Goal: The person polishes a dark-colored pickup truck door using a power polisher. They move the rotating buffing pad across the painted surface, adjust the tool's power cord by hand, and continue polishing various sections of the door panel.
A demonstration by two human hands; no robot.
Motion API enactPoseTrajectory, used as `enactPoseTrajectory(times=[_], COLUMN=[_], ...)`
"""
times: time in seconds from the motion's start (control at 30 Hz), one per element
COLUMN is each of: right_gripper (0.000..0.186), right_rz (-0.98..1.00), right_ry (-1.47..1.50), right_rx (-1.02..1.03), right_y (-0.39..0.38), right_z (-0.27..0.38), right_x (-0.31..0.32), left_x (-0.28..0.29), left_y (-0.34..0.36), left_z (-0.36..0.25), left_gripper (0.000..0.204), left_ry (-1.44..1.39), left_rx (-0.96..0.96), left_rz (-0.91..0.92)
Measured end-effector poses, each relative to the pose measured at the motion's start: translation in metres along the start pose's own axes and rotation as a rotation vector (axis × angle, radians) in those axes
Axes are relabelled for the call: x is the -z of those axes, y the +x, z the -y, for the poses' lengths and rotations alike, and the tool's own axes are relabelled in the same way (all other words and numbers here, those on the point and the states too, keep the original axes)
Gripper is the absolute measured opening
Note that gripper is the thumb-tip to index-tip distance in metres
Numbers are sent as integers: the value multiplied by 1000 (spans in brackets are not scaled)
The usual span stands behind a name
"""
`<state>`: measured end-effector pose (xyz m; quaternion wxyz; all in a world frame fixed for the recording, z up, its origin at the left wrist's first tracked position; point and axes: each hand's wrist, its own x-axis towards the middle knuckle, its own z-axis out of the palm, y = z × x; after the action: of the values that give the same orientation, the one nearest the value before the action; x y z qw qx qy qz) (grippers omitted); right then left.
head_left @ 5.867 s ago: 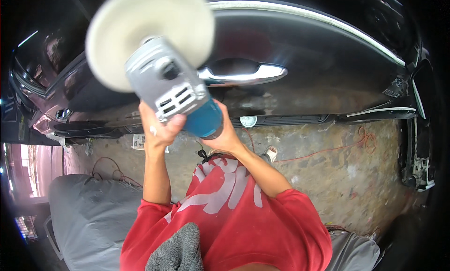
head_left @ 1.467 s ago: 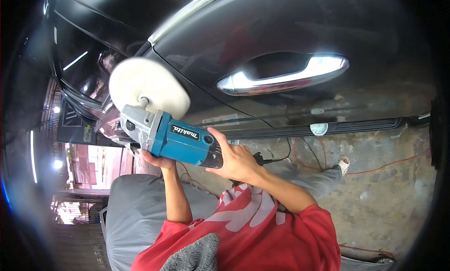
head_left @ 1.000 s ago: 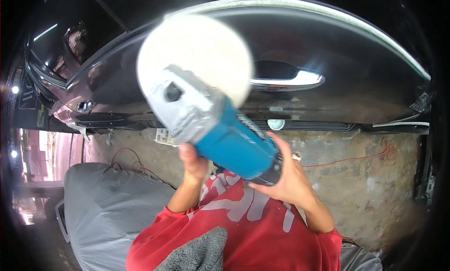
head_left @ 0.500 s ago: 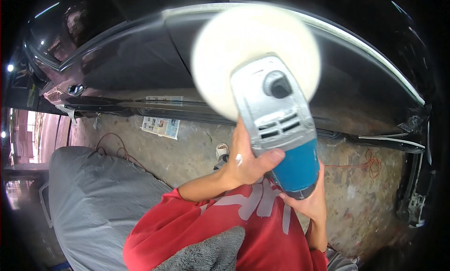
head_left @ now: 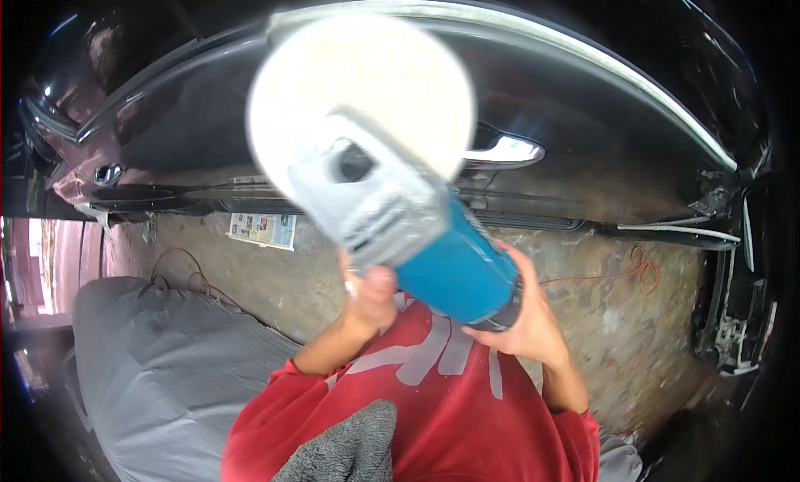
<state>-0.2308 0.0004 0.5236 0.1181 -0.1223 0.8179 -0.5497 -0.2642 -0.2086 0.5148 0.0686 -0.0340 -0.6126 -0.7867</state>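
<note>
A power polisher (head_left: 454, 261) with a blue body, a silver head and a large round white pad (head_left: 367, 74) is held between my two hands. My left hand (head_left: 369, 297) grips the side of its silver head, thumb on top. The fingers of my right hand (head_left: 527, 324) wrap round the dark rear end of the blue body. The pad lies over the black car door (head_left: 567, 107), its edge blurred; whether it touches the panel I cannot tell. Just right of the pad shows a shiny door handle (head_left: 512, 151).
Pale masking tape (head_left: 583, 44) runs along the door's upper edge. On the concrete floor (head_left: 600, 315) lie a newspaper sheet (head_left: 262, 229) and an orange cord (head_left: 642, 269). A grey cover (head_left: 167, 357) drapes something at the left. A grey towel (head_left: 350, 440) hangs over my red shirt.
The polisher has swung left across the door, its head tilting further left. Both hands have moved with it. The door handle that the pad covered is now visible.
</note>
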Motion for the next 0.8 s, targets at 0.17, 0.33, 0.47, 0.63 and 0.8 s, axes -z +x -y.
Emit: enactPoseTrajectory(times=[0.17,0.33,0.47,0.63,0.8], right_gripper=[105,106,105,100,96], right_rz=[-223,-316,-283,-153,-1], right_ry=[-10,188,60,69,150], right_rx=[-153,-210,-153,-49,-53], right_y=[-57,-79,-67,-8,9], right_z=[-41,-67,-55,-26,-15], right_x=[25,27,20,3,-8], left_x=[-70,-93,-80,-9,16], left_y=[12,22,17,-1,1], left_z=[11,10,9,13,1], left_gripper=[92,92,90,81,82], left_ry=[-87,136,55,157,87], left_rx=[8,-101,-9,-10,-21], left_rz=[260,391,337,88,-4])
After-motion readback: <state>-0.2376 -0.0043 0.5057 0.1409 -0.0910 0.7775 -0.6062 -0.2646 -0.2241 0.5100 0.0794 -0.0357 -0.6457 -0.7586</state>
